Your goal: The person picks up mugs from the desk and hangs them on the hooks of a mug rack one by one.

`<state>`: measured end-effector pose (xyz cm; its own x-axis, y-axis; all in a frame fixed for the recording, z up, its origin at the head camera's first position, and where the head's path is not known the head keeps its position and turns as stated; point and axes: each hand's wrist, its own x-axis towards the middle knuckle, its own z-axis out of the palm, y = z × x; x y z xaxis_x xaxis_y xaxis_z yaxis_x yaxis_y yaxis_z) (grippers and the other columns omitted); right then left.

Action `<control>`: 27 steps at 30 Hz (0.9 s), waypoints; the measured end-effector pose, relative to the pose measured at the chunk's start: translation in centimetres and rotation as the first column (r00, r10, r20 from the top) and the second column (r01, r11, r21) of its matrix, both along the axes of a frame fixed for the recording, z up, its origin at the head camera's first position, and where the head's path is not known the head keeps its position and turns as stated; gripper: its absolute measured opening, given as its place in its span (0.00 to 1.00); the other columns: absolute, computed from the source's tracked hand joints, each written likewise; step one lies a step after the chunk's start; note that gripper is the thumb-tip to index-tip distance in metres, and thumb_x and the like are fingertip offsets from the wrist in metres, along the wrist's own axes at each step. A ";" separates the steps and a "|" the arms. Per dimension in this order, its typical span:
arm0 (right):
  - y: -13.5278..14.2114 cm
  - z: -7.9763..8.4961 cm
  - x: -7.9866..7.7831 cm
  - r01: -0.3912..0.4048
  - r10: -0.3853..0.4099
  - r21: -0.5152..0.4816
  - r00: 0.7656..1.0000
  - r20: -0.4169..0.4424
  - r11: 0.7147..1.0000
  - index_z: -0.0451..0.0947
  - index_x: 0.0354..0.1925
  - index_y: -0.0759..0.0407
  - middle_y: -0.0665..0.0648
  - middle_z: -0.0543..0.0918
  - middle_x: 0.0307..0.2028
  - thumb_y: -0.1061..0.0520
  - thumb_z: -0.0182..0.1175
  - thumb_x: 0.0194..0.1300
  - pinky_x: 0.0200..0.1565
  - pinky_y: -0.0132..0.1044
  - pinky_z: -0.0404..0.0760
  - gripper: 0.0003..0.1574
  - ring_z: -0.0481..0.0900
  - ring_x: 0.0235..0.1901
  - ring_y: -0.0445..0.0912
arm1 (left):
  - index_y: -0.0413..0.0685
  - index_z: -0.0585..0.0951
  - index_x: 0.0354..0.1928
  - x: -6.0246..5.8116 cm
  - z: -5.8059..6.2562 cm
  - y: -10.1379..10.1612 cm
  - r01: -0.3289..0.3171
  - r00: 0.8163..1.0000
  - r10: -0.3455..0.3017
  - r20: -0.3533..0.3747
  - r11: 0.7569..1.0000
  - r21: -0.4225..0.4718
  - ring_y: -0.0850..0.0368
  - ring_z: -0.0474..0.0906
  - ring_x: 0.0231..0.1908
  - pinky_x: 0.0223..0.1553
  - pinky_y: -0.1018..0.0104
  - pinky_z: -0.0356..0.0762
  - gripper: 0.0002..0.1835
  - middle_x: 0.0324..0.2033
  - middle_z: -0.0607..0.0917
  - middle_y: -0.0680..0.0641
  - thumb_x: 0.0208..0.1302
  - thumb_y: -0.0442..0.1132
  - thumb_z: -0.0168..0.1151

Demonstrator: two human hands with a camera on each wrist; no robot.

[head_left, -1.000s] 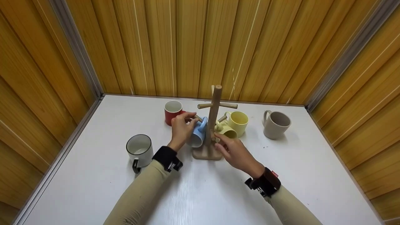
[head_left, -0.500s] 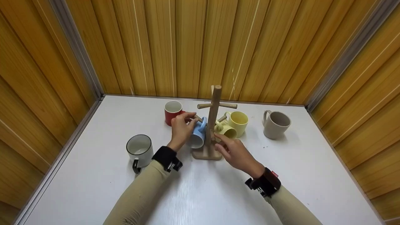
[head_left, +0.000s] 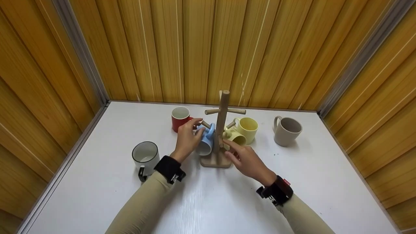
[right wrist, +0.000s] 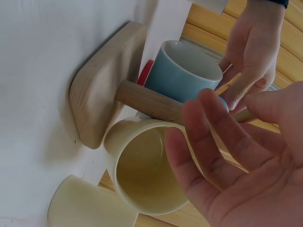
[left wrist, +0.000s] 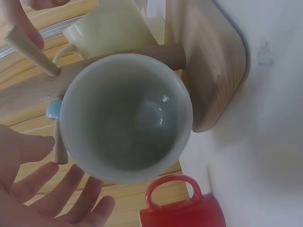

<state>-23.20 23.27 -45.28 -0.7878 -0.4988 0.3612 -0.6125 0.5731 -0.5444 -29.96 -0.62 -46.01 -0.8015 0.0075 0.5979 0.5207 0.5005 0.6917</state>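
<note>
A light blue mug [head_left: 204, 144] hangs by its handle on a lower left peg [head_left: 205, 124] of a wooden mug tree [head_left: 222, 117]. My left hand [head_left: 188, 138] is beside that peg, thumb and fingers spread apart in the left wrist view. A pale yellow mug [right wrist: 147, 170] hangs on the opposite side. My right hand [head_left: 248, 161] is at the front lower peg [head_left: 221, 141], its index finger extended against it; the thumb's contact is unclear. The other right-hand fingers curve loosely in the right wrist view.
A red mug [head_left: 179, 125] stands behind my left hand, and a white mug with black rim [head_left: 148, 162] is at the left. Another yellow mug [head_left: 251, 131] is behind the tree. A grey-beige mug [head_left: 284, 135] stands at the right. Wood-patterned walls [head_left: 198, 48] border the white table [head_left: 325, 182].
My left hand has loosened and shifted slightly left and down from the blue mug's peg. The right hand stays almost where it was. The head view has tilted a little.
</note>
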 end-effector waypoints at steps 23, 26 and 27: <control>4.2 1.7 -2.5 0.098 -0.095 -0.006 0.955 -0.281 0.995 0.85 0.54 0.64 0.55 0.89 0.33 0.65 0.67 0.67 0.30 0.37 0.83 0.16 0.83 0.27 0.43 | 0.40 0.82 0.60 4.6 0.0 -1.5 -0.058 0.997 0.048 -0.056 0.977 -0.204 0.44 0.80 0.51 0.53 0.50 0.81 0.23 0.52 0.84 0.40 0.64 0.37 0.72; 5.2 1.9 -3.3 0.133 -0.127 -0.007 0.932 -0.341 0.991 0.86 0.52 0.63 0.57 0.89 0.35 0.66 0.68 0.66 0.32 0.40 0.83 0.15 0.84 0.31 0.47 | 0.39 0.81 0.61 5.2 -0.4 -1.6 -0.044 0.997 0.030 -0.070 0.976 -0.212 0.44 0.79 0.54 0.57 0.50 0.79 0.25 0.54 0.83 0.40 0.63 0.38 0.73; 5.5 2.0 -3.6 0.150 -0.142 -0.005 0.921 -0.364 0.989 0.86 0.51 0.63 0.57 0.89 0.36 0.66 0.68 0.66 0.34 0.41 0.82 0.15 0.84 0.32 0.49 | 0.38 0.81 0.61 5.4 -0.5 -1.6 -0.039 0.997 0.023 -0.079 0.975 -0.217 0.43 0.78 0.55 0.58 0.50 0.79 0.26 0.55 0.82 0.40 0.63 0.39 0.73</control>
